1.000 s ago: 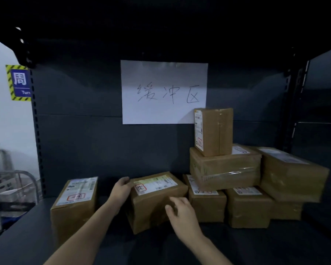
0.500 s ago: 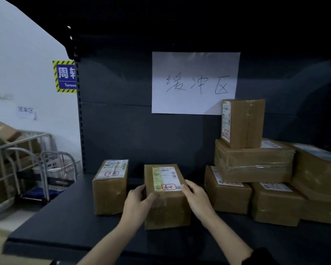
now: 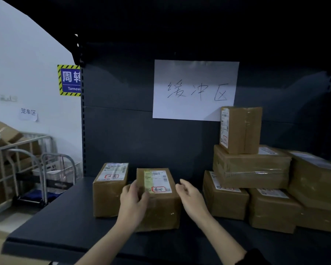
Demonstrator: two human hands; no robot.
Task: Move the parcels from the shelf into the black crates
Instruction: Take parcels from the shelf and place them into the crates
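Note:
A brown cardboard parcel point(image 3: 161, 203) with a white label and a red stamp lies lengthwise on the dark shelf board point(image 3: 65, 222). My left hand point(image 3: 133, 199) grips its front left corner, thumb on the top edge. Just off the parcel's right side is my right hand point(image 3: 189, 196), fingers loosely curled; I cannot tell whether it touches. A second labelled parcel point(image 3: 109, 190) stands close on the left. To the right rises a stack of several parcels point(image 3: 250, 167), one small box point(image 3: 241, 130) upright on top. No black crate is in view.
A white paper sign point(image 3: 195, 90) hangs on the shelf's back panel. Left of the shelf, metal cage trolleys point(image 3: 27, 169) hold more cardboard boxes. The shelf's front edge point(image 3: 55, 249) runs just below my forearms.
The middle parcel has been turned from slanted to lengthwise and drawn nearer the front. My right hand has come off its top right edge to beside it. My left hand keeps hold.

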